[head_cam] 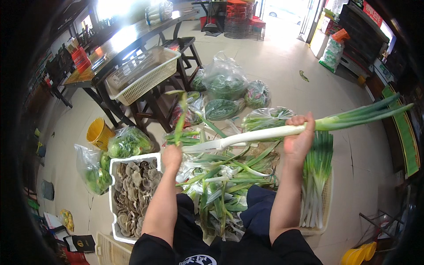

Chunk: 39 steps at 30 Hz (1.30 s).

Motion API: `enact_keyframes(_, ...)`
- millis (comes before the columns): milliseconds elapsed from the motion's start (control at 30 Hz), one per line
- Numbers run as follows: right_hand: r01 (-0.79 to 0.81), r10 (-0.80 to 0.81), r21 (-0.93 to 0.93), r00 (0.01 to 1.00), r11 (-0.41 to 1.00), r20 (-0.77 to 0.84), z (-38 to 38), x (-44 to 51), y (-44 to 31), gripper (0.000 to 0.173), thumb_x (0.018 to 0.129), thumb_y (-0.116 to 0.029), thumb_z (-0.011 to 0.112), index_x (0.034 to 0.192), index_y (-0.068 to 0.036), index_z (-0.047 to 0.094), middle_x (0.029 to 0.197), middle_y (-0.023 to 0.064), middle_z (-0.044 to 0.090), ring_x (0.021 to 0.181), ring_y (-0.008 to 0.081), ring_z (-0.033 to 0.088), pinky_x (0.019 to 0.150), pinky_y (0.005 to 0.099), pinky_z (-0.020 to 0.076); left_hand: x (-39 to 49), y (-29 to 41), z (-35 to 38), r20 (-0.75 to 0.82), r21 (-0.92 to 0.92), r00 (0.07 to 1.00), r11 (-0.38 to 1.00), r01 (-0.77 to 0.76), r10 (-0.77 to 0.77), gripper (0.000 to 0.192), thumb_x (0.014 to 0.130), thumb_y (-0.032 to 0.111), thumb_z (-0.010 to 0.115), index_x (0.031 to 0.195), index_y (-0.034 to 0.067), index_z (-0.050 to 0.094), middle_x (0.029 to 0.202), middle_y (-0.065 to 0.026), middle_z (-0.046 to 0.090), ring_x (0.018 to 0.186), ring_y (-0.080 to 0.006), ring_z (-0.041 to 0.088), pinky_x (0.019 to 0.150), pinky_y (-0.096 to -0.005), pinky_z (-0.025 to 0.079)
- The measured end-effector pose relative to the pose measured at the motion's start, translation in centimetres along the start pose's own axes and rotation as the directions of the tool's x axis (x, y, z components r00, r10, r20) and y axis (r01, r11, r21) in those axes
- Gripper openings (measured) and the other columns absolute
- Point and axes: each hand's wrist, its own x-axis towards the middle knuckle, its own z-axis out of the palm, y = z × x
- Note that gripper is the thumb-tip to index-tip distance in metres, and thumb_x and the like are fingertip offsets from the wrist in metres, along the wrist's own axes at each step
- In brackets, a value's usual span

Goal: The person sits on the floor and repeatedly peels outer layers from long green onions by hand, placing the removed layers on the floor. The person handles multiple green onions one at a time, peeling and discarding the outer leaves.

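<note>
My right hand (299, 135) is closed around a large green onion (261, 135), its thick white shaft pointing left and its green tops out to the right. A pale outer layer (203, 146) stretches from the shaft's left end to my left hand (172, 158), which grips it. From that fist a yellow-green leaf (180, 124) sticks up. Below both hands, stripped leaves and papery skins (228, 180) lie heaped on the floor between my legs. Beside my right forearm, clean green onions (314, 179) lie in a cream plastic basket (328, 205).
At left a white foam box (112, 198) holds oyster mushrooms (134, 185). Bagged greens (131, 142) and a yellow bucket (99, 132) stand behind it. More bagged vegetables (225, 82) sit ahead. A plastic crate (149, 81) rests by the dark table (116, 43).
</note>
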Motion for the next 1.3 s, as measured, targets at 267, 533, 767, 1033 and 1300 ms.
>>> enact_keyframes(267,0.012,-0.076,0.286,0.974,0.958,0.214,-3.3,2.6,-8.6,0.043,0.091,-0.051,0.059,0.092,-0.008,0.053,0.067,-0.0019,0.038,0.053,0.0072,0.036,0.052,0.0230,0.0341,1.8,-3.1,0.4,0.187,-0.156,0.982,0.987,0.037,-0.007,0.037,0.090,0.034,0.058,0.095,-0.001,0.071,0.087,-0.0240,0.068,0.083,-0.0382,0.067,0.071,-0.0477,0.051)
enact_keyframes(533,-0.305,-0.010,0.475,0.833,0.825,0.553,-6.7,3.3,-4.2,0.075,0.080,-0.061,0.060,0.129,-0.005,0.052,0.071,-0.0004,0.042,0.055,0.0067,0.045,0.056,0.0220,0.0395,-4.1,10.7,-4.9,0.436,-0.858,0.534,0.513,0.004,0.725,0.053,0.097,0.041,0.054,0.129,-0.001,0.055,0.115,-0.0136,0.064,0.103,-0.0176,0.060,0.093,-0.0333,0.046)
enact_keyframes(767,-0.396,0.045,0.395,0.751,0.829,0.658,-5.8,2.8,-2.4,0.076,0.077,-0.064,0.058,0.131,-0.010,0.054,0.069,-0.0023,0.046,0.055,0.0066,0.043,0.058,0.0222,0.0395,-9.7,13.7,-10.5,0.543,-0.729,0.251,0.598,-0.332,0.801,0.052,0.084,0.043,0.071,0.114,0.001,0.061,0.094,-0.0164,0.067,0.087,-0.0301,0.065,0.077,-0.0377,0.050)
enact_keyframes(1033,-0.299,0.299,0.019,0.947,0.954,-0.120,-3.5,1.9,-2.4,0.058,0.093,-0.067,0.039,0.082,-0.010,0.045,0.063,0.0000,0.039,0.058,0.0147,0.039,0.058,0.0301,0.0362,-11.8,13.9,-8.3,0.205,-0.427,0.462,0.504,-0.751,0.863,0.036,0.093,0.038,0.057,0.090,0.002,0.052,0.078,-0.0191,0.060,0.074,-0.0413,0.059,0.065,-0.0489,0.045)
enact_keyframes(1300,-0.264,0.265,-0.031,0.944,0.964,0.196,-3.4,1.6,-2.3,0.059,0.093,-0.069,0.035,0.080,-0.012,0.048,0.059,-0.0029,0.034,0.053,0.0097,0.031,0.052,0.0260,0.0268,-12.1,13.8,-8.2,0.475,-0.626,0.379,0.607,-0.489,0.794,0.033,0.100,0.036,0.045,0.101,0.005,0.056,0.082,-0.0203,0.062,0.078,-0.0420,0.059,0.069,-0.0485,0.045)
